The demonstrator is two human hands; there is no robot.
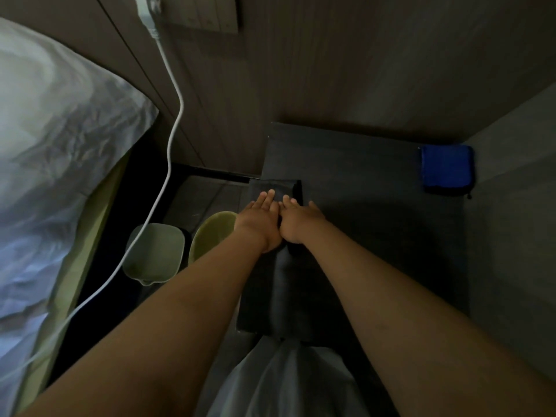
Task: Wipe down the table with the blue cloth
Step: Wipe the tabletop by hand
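Dark corner table (361, 176) bears the blue cloth (446, 168); left hand (260, 221) and right hand (301, 222) lie flat, fingers straight.

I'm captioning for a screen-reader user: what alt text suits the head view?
The left hand and right hand lie flat, side by side, on a dark item at the left edge of a table. The blue cloth sits untouched at its far right corner.

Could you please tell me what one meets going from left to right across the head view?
White bedding → grey-green bin → yellow-green bin → left hand → right hand → blue cloth.
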